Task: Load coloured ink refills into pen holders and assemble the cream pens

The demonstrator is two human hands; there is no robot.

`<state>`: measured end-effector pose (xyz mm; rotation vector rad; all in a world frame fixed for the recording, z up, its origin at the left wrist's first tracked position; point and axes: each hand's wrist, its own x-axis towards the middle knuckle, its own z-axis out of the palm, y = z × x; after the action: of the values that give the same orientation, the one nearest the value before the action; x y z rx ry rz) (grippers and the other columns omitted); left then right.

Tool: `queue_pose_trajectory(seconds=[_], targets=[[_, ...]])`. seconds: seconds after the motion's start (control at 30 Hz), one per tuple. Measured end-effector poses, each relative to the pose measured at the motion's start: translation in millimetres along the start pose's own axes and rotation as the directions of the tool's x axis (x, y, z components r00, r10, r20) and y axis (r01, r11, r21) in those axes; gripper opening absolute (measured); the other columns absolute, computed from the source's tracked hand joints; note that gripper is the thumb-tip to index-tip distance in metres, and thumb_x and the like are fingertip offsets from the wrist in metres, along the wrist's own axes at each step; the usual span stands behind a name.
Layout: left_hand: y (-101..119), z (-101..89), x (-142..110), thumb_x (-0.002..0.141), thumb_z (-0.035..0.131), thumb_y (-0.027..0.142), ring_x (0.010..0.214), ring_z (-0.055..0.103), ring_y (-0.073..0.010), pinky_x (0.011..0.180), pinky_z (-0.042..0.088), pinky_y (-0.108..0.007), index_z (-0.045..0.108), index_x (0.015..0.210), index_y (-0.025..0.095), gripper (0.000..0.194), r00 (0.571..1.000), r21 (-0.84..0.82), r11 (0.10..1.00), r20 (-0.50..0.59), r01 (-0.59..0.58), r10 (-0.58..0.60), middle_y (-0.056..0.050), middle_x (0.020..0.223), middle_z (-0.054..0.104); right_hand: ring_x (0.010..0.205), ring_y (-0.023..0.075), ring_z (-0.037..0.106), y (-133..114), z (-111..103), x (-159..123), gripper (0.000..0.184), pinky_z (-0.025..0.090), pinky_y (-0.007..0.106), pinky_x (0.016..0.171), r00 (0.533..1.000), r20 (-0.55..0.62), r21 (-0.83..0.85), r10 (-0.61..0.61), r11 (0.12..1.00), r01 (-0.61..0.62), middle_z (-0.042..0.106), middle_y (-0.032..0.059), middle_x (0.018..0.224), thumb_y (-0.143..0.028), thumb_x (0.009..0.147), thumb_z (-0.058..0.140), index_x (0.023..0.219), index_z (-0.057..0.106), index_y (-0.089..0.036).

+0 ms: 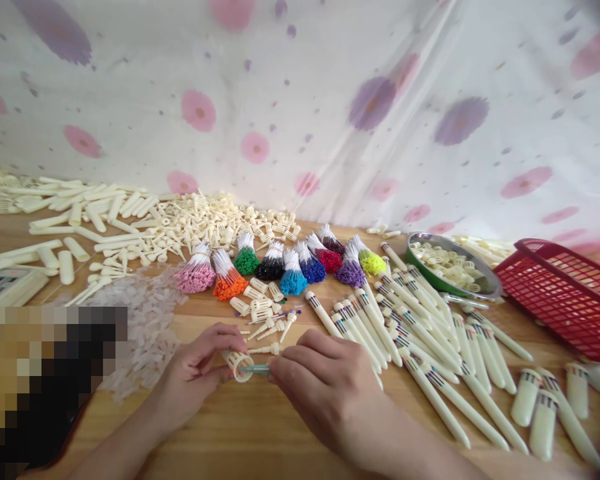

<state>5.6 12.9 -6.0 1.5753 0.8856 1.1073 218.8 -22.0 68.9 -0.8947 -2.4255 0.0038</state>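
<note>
Cream plastic: a slotted piece point(240, 367) is held low over the wooden tabletop point(205, 447), in the left hand point(195, 377). It is pinched between thumb and fingers, the gap no wider than the piece, and its open end is turned toward the right hand point(327, 387), presumably for straight access. By the right hand a thin blue-green rod point(255, 369) is gripped, fingers bunched; its tip is at the opening. Whether tool or part cannot be told. It appears to be held close to the tip for fine control.

Just beyond, small slotted caps point(261, 310) and pale plungers point(265, 327) are laid out, probably for short reach. At left, translucent slips point(140, 327) are spread loosely. At right, stubby barrels point(543, 423) are set nearest, with long pens point(420, 320) fanned behind.

Farther on, tied bundles of thin white sticks point(269, 263) are grouped by colour, coloured ends mostly turned nearward, perhaps for identification at a glance. Behind, a metal-rimmed bowl point(489, 279) is filled with cream rings, seemingly to contain them; a red basket point(560, 300) is tilted beside it. Loose parts point(205, 220) are heaped at far left and centre. The whole is backed by a flowered sheet point(290, 100).
</note>
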Motion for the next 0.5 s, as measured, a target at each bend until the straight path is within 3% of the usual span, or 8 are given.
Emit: queue_pose_trajectory(seconds=[0.5], targets=[[-0.4, 1.6, -1.0, 0.068, 0.070, 0.017, 0.089, 0.064, -0.0192, 0.078, 0.052, -0.026, 0.075, 0.082, 0.027, 0.017, 1.000, -0.027, 1.000, -0.010, -0.012, 0.012, -0.006, 0.088, 0.068, 0.057, 0.0136, 0.043, 0.7, 8.4, 1.3, 0.018, 0.037, 0.026, 0.053, 1.000, -0.028, 0.066, 0.001, 0.998, 0.001, 0.060, 0.0025, 0.066, -0.006, 0.085, 0.044, 0.087, 0.061, -0.013]])
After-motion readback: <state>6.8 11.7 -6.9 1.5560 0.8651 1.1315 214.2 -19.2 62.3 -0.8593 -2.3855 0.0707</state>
